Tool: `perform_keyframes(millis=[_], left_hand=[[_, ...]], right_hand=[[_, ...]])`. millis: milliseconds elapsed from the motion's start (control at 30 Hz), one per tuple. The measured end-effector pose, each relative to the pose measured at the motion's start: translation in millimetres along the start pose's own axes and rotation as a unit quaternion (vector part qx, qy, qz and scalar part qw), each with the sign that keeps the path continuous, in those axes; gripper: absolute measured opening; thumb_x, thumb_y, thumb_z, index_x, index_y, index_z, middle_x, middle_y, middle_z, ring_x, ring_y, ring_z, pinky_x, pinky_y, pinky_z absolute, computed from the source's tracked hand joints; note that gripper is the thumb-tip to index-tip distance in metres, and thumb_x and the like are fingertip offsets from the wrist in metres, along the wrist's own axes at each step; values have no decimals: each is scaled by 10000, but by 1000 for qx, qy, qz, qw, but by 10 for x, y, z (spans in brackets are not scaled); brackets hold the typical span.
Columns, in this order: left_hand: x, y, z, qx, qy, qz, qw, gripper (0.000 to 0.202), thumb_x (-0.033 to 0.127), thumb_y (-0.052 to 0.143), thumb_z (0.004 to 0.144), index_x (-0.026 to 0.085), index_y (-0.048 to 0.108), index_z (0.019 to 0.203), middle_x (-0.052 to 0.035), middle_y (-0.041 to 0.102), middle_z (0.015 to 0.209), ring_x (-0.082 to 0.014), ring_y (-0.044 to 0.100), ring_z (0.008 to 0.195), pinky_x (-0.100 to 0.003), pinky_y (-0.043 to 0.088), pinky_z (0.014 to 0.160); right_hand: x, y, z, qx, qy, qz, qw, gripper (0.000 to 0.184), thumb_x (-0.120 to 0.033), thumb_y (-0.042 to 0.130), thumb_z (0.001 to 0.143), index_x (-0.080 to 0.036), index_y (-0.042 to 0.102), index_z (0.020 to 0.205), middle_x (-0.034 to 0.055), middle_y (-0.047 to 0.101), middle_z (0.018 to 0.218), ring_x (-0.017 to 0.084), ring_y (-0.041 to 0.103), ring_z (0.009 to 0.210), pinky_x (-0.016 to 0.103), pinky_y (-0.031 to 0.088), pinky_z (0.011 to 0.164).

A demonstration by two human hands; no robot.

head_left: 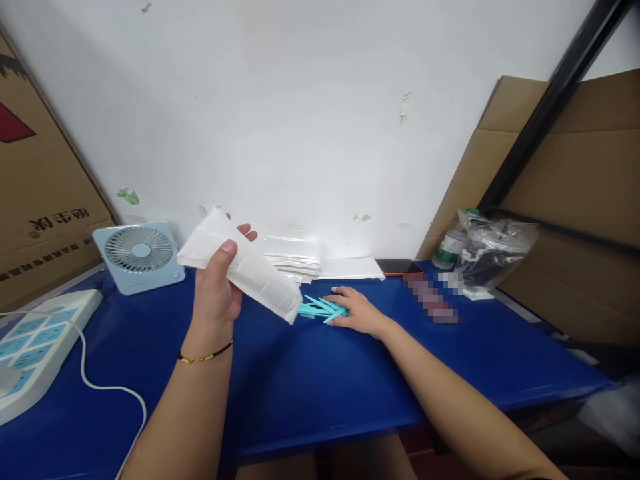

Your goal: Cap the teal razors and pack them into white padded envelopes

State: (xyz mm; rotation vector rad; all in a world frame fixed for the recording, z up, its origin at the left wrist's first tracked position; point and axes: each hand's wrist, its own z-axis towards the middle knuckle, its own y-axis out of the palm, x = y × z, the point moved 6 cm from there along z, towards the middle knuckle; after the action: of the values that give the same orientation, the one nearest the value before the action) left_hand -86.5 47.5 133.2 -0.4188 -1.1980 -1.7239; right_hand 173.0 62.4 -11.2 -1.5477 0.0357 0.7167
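Note:
A white padded envelope (250,270) is in my left hand (220,280), gripped with the thumb across its front and the fingers behind. It is held tilted above the table, its lower end pointing right. My right hand (357,312) rests palm down over a small pile of turquoise plastic strips (320,308), with thumb and fingers apart on either side of them. Part of the pile is hidden under that hand. Behind the envelope lies a stack of similar white envelopes (295,259), and one flat white envelope (350,268) lies to its right.
On the blue table (320,387) stand a light-blue fan (141,257) and a white power strip (45,353) with a cable. A phone (400,267) lies by the wall. A bottle (450,247) and a clear plastic bag (493,257) stand at right. Cardboard (575,200) flanks the table.

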Motion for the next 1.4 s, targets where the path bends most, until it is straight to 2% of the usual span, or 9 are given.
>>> perform_keyframes(millis=[267,533,633,700,900,967,1033,1133,1400], left_hand=[[578,228,-181,-82,140,36,986,540,382,751,580,239,600,1079,-31,612,1018,-281,544,1072,-427,436,976],[702,216,-193,-120,207,54,969,497,338,692,628,225,592,1102,-16,570,1070,-211,558,960,-400,474,917],[625,121,-167,-104,192,218,951,613,336,695,659,279,494,1235,-15,581,1096,-226,558,996,-379,474,887],[459,62,-102,-115,167,409,890,707,356,715,642,301,435,1289,-27,573,1154,-264,548,1043,-395,466,877],[-528,-292,66,-274,-37,791,546,835,479,695,577,272,406,1333,-133,529,1265,-380,479,1157,-574,268,988],[-771,-357,2,-309,-85,803,502,1144,552,745,455,238,232,1428,-188,293,1453,-425,223,1329,-601,155,1032],[-981,-269,-148,-375,-93,766,514,1214,645,694,486,229,100,1459,-155,63,1524,-396,11,1381,-574,92,1065],[-1284,-7,-478,-504,-94,657,553,1004,697,521,676,261,73,1461,-67,-5,1538,-316,-28,1399,-466,134,1097],[-1620,204,-718,-505,-91,594,619,810,630,581,682,203,395,1345,-129,448,1307,-298,412,1208,-370,362,968]], right_hand=[[7,-19,-16,-7,-6,8,1000,719,-685,568,690,-360,457,1322,49,332,1444,347,220,1336,518,207,1065],[-18,3,-5,-9,-16,-6,1000,709,-692,542,708,-361,448,1328,57,339,1437,338,245,1329,510,226,1062],[-19,-7,3,-3,-25,-10,1000,743,-690,570,686,-349,444,1334,66,345,1437,347,250,1329,519,213,1066],[8,-69,-3,13,-30,-10,999,802,-678,617,651,-329,429,1349,79,361,1429,347,261,1327,525,185,1077],[384,-465,-176,83,26,57,995,512,-561,518,811,-261,560,1224,82,543,1259,256,493,1162,397,385,985],[541,-526,-251,66,48,67,994,494,-530,570,787,-252,581,1195,77,569,1223,257,517,1123,391,404,963],[658,-535,-303,38,64,69,995,552,-473,661,724,-241,567,1216,87,565,1209,260,546,1060,391,429,924],[695,-528,-319,22,70,66,995,597,-391,673,720,-242,516,1276,100,522,1224,238,561,990,383,445,882],[338,-370,-283,-83,39,31,995,707,-436,813,488,-216,587,1121,56,534,1003,187,547,798,284,455,668]])
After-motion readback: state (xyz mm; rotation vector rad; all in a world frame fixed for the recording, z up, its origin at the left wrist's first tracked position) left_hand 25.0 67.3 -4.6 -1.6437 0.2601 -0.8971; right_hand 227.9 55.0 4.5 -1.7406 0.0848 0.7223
